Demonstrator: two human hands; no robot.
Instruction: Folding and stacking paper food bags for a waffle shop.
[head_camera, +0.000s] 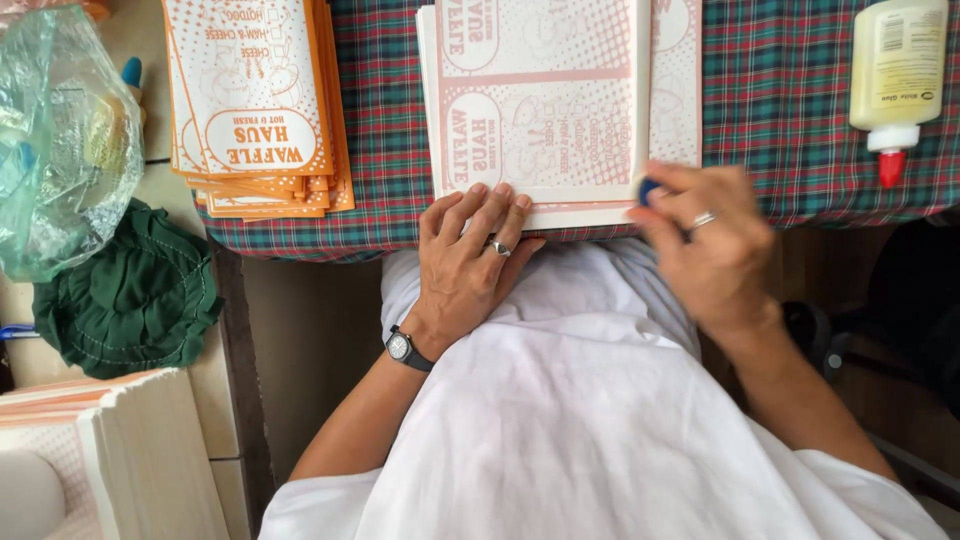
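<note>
A stack of pink-printed white paper sheets (545, 110) lies on the plaid tablecloth (780, 110) in front of me. My left hand (470, 260), with a ring and a wristwatch, rests flat on the near edge of the stack, fingers together. At the stack's lower right corner, my right hand (710, 250) is blurred and pinches a small blue object (650, 190) against the paper's folded edge. I cannot tell what the blue object is.
A pile of orange-printed paper bags (255, 100) sits to the left on the cloth. A white glue bottle with a red tip (895, 80) lies at the right. A clear plastic bag (60, 140), a green cloth (125, 290) and more stacked paper (130, 450) are at my left.
</note>
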